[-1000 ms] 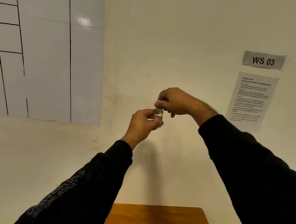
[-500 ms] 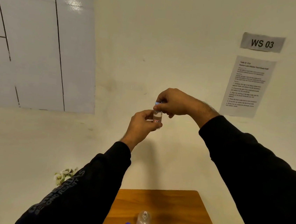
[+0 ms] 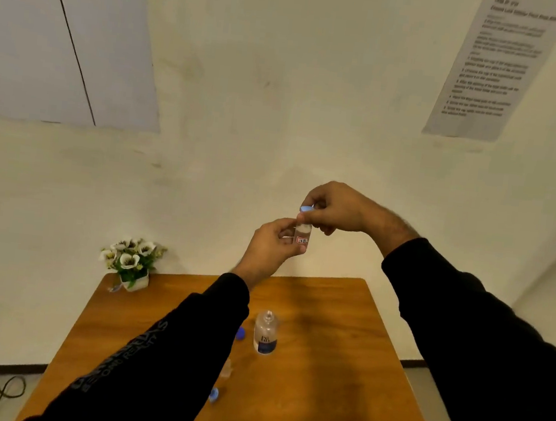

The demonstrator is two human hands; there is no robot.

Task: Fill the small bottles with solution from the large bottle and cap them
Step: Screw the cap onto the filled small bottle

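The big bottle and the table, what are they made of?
The big bottle looks like clear plastic, maybe glass: you can see through it, and it shines a little. The table looks like wood with a smooth orange-brown finish, since grain streaks show; it could be a wood-look coating.

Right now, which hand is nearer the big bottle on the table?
Left. The left hand is up above the big bottle; the right hand is higher and further right.

Clear bottles, warm wood

The small bottle (image 3: 302, 235) between the fingers (image 3: 306, 217) looks clear and glossy, as does the large bottle (image 3: 265, 333) below them; the surface (image 3: 338, 371) is smooth, satin-finished wood.
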